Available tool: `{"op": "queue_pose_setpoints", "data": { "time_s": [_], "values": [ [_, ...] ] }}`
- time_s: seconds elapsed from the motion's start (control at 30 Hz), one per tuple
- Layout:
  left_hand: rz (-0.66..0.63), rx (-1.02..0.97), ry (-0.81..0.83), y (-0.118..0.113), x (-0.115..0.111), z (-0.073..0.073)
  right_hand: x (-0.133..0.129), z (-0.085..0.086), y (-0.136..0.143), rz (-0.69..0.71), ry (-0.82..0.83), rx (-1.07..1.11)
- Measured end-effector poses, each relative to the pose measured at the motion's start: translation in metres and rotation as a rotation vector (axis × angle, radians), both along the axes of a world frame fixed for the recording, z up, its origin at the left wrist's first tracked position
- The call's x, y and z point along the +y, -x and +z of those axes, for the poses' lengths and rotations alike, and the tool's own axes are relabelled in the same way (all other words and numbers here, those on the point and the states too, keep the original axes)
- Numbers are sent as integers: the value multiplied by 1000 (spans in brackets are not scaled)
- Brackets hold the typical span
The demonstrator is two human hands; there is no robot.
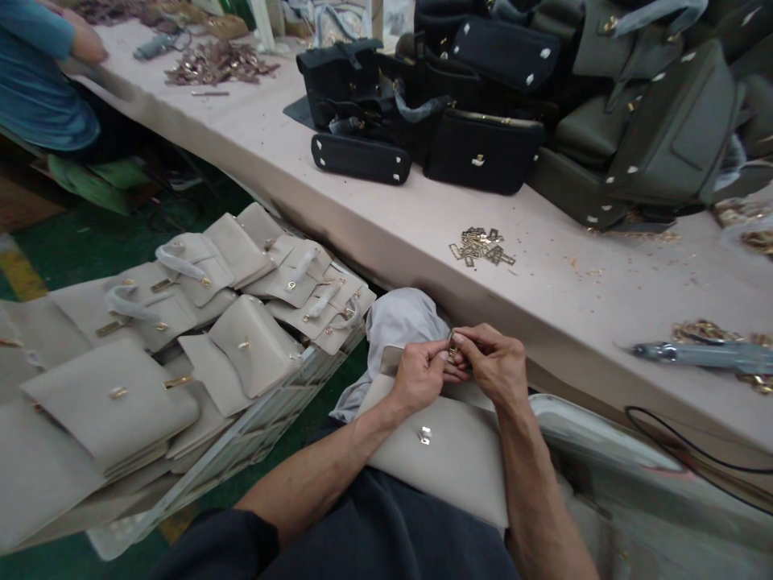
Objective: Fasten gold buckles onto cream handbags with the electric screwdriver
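Note:
A beige handbag point(450, 451) with a metal lock plate point(425, 436) lies across my lap. Over its far edge, my left hand point(421, 373) and my right hand point(496, 362) meet, fingers pinched close together. Between the fingertips is a small gold metal piece point(452, 351), partly hidden by them. Both hands appear closed on this piece. A beige flap end of the bag shows just beyond my left hand. On the table ahead sits a small pile of gold metal frames point(481, 246).
A crate point(241, 439) heaped with beige bags point(114, 395) stands at left. Black bags point(483, 149) and dark green bags point(670, 137) crowd the table's back. A grey power screwdriver point(706, 353) lies at right, above a black cable point(676, 423). Another person's blue sleeve point(36, 32) shows top left.

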State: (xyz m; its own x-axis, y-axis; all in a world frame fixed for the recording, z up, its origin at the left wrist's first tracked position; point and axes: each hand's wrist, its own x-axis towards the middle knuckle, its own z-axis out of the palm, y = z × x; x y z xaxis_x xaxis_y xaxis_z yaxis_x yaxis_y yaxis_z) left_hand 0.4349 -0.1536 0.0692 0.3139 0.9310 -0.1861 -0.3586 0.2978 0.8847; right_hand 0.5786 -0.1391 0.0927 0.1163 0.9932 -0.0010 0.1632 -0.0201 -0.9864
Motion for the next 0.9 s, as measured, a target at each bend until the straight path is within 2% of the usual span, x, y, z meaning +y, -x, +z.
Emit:
{"op": "queue_pose_setpoints", "data": {
  "time_s": [0.33, 0.6, 0.9],
  "values": [
    [29, -3, -8, 0, -1, -2, -3, -5, -2, 9, -18, -6],
    [37, 4, -1, -1, -2, -3, -7, -4, -4, 39, -73, -115],
    [29, 10, -9, -2, -4, -6, -10, -6, -7, 57, -77, -101]
  ]
}}
